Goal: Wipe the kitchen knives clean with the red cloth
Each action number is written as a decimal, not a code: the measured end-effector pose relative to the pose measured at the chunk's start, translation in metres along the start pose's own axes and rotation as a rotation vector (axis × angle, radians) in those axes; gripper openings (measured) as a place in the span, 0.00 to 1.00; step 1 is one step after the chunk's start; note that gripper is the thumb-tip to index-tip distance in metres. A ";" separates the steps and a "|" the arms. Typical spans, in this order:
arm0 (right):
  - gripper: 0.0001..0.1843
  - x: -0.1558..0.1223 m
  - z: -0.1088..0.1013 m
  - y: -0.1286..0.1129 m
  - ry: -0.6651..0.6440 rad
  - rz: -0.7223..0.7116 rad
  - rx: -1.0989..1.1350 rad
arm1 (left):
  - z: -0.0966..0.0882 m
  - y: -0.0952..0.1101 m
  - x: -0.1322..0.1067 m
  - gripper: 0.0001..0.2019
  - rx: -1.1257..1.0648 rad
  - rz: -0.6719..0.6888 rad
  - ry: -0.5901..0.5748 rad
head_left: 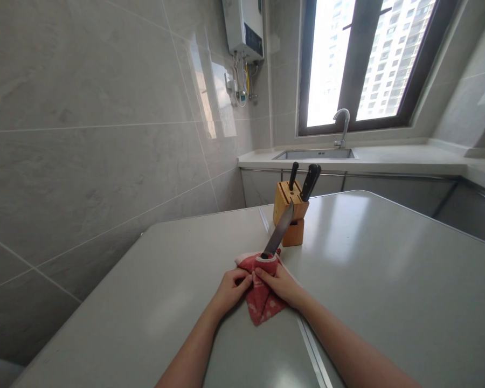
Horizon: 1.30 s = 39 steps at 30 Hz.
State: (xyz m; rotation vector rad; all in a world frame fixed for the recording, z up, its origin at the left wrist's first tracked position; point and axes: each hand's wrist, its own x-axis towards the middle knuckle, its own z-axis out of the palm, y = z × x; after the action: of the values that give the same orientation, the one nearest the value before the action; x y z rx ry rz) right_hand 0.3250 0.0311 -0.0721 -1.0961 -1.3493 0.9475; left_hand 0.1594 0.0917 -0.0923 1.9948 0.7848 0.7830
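A kitchen knife (279,230) points up and away from me, its bare blade slanting to the right. Its handle is wrapped in a red cloth (262,299) with a white edge, so most of the handle is hidden. My left hand (233,288) pinches the cloth from the left. From the right, my right hand (281,283) grips the wrapped handle, thumb on top. Just behind the blade stands a wooden knife block (293,231), holding black-handled knives (310,182). The blade's tip overlaps the block's front in view; whether they touch I cannot tell.
The pale table (178,269) has a metal seam running across it. Beyond it are a counter (400,153) with a sink (315,154) and a faucet (341,126). A tiled wall (105,108) rises on the left, and a water heater (244,29) hangs in the corner.
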 end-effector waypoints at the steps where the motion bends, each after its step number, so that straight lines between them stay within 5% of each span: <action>1: 0.20 0.000 0.000 0.000 -0.008 -0.001 0.004 | 0.000 0.000 0.000 0.21 0.005 -0.001 0.000; 16: 0.19 0.000 0.001 0.003 0.015 0.004 0.023 | 0.004 0.000 -0.001 0.28 -0.075 -0.044 -0.006; 39: 0.18 0.002 0.000 0.006 0.000 -0.011 0.021 | 0.002 -0.003 0.000 0.23 -0.120 -0.049 -0.028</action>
State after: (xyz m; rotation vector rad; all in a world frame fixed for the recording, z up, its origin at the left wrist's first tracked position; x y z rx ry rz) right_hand 0.3256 0.0344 -0.0777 -1.0716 -1.3410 0.9516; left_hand 0.1605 0.0919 -0.0958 1.8697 0.7501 0.7548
